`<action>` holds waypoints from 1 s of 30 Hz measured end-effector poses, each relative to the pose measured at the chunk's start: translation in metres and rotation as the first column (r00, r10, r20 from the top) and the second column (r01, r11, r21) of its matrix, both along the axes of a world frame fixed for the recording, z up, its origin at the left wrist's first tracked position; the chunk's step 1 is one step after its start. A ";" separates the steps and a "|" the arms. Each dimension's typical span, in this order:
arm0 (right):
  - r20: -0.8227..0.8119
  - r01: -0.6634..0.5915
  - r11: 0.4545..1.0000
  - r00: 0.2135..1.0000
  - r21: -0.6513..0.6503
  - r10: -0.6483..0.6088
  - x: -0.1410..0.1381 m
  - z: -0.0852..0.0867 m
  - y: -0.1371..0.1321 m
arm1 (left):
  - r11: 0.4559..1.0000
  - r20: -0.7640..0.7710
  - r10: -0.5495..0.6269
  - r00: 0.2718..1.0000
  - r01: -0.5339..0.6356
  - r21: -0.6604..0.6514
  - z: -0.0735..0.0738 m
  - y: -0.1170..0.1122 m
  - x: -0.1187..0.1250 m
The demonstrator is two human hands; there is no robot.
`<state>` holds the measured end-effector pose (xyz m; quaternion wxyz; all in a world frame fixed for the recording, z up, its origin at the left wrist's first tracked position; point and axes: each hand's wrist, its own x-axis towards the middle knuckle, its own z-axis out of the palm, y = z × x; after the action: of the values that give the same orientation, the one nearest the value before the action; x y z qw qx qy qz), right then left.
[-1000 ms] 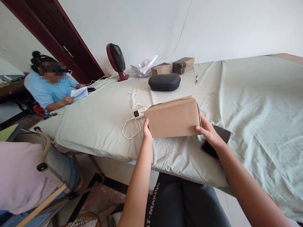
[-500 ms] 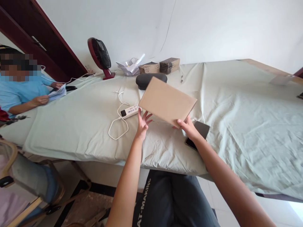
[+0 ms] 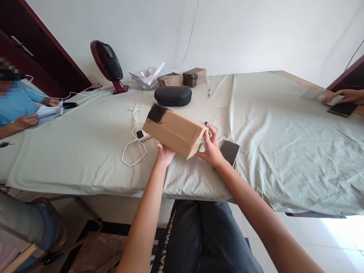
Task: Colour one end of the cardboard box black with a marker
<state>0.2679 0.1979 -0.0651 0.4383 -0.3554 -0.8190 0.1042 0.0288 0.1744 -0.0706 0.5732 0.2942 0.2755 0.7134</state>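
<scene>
A brown cardboard box (image 3: 176, 131), with a black scribbled patch on its far left corner, is held tilted above the cloth-covered table (image 3: 270, 151). Beneath its near left side, my left hand (image 3: 165, 154) supports it; the thumb shows and the other fingers are hidden under the box. My right hand (image 3: 212, 148) grips the right end, fingers on the end edge and thumb low. Just right of that hand lies a dark flat phone-like device (image 3: 229, 151). A white power strip (image 3: 143, 135) with a white cable (image 3: 133, 153) is partly covered by the box.
Behind the box sits a black hard case (image 3: 173, 96). Farther back are two cardboard boxes (image 3: 195, 77), a plastic basket (image 3: 145, 79) and a red fan (image 3: 109, 66). A person (image 3: 17, 102) holds papers at left; another person's hand (image 3: 345, 96) is near a phone (image 3: 342, 109) at right.
The box has turned, so its marked corner and side now show. My left hand has gone from spread fingers to supporting it underneath. Another person's hand has appeared at right; the view shifted right.
</scene>
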 end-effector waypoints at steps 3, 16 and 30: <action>0.116 0.040 0.996 0.992 0.085 -0.050 -0.001 0.003 -0.003 | 0.998 0.070 0.010 0.998 -0.006 -0.057 0.003 -0.004 -0.002; 0.420 0.810 0.489 0.586 -0.324 -0.693 0.049 0.020 -0.071 | 0.999 0.179 0.049 0.983 -0.050 -0.001 0.012 -0.008 -0.012; 0.469 0.831 0.476 0.556 -0.289 -0.687 0.015 0.008 -0.091 | 0.999 0.268 -0.015 0.963 0.026 -0.038 0.013 -0.004 -0.018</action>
<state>0.2826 0.1065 -0.0569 0.2104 -0.7917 -0.5720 0.0429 0.0108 0.1703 -0.0581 0.6185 0.1863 0.2071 0.7348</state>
